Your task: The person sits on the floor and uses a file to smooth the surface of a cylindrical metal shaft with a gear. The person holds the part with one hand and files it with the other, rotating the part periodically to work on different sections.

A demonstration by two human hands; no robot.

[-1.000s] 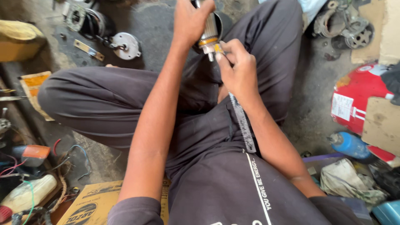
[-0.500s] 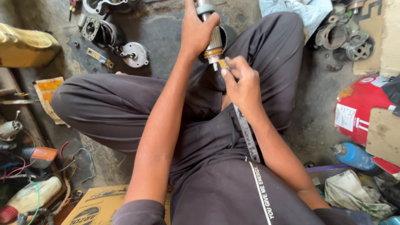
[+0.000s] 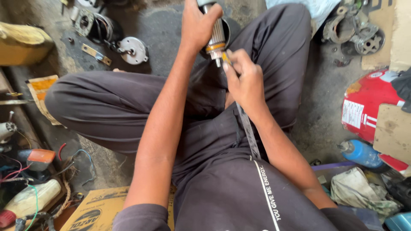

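- Sitting at about four o'clock is a blue bottle lying on its side by a red canister, with a crumpled rag heaped in a tray at five o'clock; what either vessel holds cannot be told.
- Down at seven o'clock a white jug lies among loose wires, and a flattened cardboard box rests beside it.
- Up at eleven o'clock a round metal end cover and a motor housing lie on the grimy concrete floor; more cast metal parts are piled at one o'clock.
- Floor is dark, oily and cluttered all round, and the person sits cross-legged on it in dark trousers.
- Now the left hand, at twelve o'clock: it is wrapped tight around a motor armature, held upright, shaft end pointing down toward the lap.
- Right hand, just below it: fingers curled closed, pinching a small tool whose yellowish tip is against the armature's lower end beside the orange band.
- The armature is held in the air above the lap, between the knees.
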